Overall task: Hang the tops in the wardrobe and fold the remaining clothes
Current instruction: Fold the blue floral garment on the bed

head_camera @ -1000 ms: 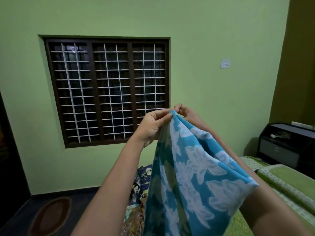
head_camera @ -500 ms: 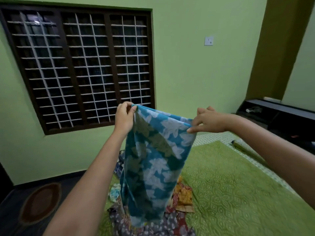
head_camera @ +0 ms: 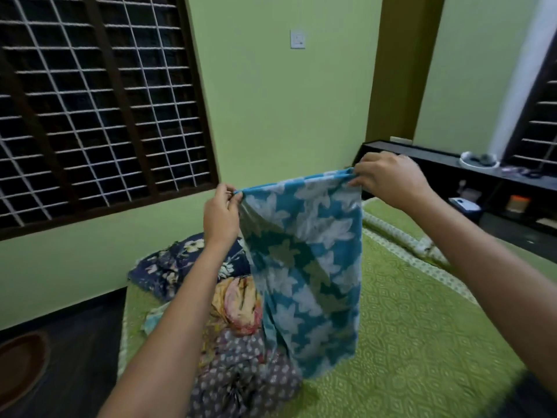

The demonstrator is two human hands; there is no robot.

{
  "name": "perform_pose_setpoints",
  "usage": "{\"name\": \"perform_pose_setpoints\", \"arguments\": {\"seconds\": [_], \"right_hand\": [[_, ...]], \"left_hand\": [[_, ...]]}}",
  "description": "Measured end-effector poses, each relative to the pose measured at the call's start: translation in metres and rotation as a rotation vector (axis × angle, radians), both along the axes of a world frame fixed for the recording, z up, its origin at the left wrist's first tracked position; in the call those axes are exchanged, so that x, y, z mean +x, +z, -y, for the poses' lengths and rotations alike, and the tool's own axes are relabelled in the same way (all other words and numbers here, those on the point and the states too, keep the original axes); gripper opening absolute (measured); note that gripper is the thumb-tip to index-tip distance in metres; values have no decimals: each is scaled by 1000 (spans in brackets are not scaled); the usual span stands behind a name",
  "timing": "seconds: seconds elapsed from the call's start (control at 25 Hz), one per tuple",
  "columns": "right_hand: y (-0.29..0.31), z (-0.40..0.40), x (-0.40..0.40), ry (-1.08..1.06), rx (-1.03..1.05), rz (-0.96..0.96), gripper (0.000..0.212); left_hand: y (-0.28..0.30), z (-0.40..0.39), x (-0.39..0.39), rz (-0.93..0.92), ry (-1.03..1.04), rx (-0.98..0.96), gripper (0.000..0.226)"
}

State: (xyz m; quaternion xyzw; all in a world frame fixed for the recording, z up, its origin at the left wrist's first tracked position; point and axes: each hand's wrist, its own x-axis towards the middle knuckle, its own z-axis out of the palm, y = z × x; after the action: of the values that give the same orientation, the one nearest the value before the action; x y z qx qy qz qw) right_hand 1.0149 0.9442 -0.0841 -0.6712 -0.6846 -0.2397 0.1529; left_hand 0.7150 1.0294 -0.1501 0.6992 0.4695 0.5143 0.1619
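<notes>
A blue cloth with a white flower print (head_camera: pixel 307 260) hangs in the air over the bed, its top edge stretched flat between my hands. My left hand (head_camera: pixel 221 217) pinches the left top corner. My right hand (head_camera: pixel 388 179) pinches the right top corner, a little higher. The cloth's lower end reaches down near the bed cover. Behind and left of it lies a pile of clothes: a dark blue floral piece (head_camera: pixel 177 267), a yellow and pink piece (head_camera: pixel 238 303) and a grey dotted piece (head_camera: pixel 241 378).
The bed with a green patterned cover (head_camera: pixel 422 342) fills the lower right. A rolled green-dotted cloth (head_camera: pixel 404 236) lies along its far side. A dark low shelf (head_camera: pixel 497 191) with small items stands at the right wall. A barred window (head_camera: pixel 90 110) is on the left; dark floor with a brown mat (head_camera: pixel 21 369) below.
My hands have moved apart, from both gripping one bunched point to holding the cloth's top edge stretched wide. The view has tilted down and right toward the bed.
</notes>
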Motion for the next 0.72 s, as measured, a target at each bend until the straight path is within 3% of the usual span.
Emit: {"name": "perform_pose_setpoints", "arguments": {"seconds": [0.12, 0.2, 0.28, 0.36, 0.52, 0.6, 0.72], "right_hand": [[-13, 32, 54, -82, -226, 39, 38], [-24, 49, 86, -56, -274, 0, 38], [-32, 64, 114, 7, -333, -188, 36], [-34, 80, 136, 84, -385, -345, 32], [-2, 88, 182, 252, -174, -769, 24], [0, 59, 215, 290, -38, -943, 31], [-56, -25, 259, 45, -284, -873, 25]], "left_hand": [[-11, 30, 55, -55, 36, -101, 5], [-26, 50, 89, 60, 6, -203, 5], [-36, 69, 119, 251, -109, -395, 6], [-37, 83, 141, 327, -170, -507, 10], [5, 77, 177, 413, -180, -387, 18], [18, 53, 207, 371, -224, -310, 20], [-31, -10, 270, 103, -133, -480, 11]]}}
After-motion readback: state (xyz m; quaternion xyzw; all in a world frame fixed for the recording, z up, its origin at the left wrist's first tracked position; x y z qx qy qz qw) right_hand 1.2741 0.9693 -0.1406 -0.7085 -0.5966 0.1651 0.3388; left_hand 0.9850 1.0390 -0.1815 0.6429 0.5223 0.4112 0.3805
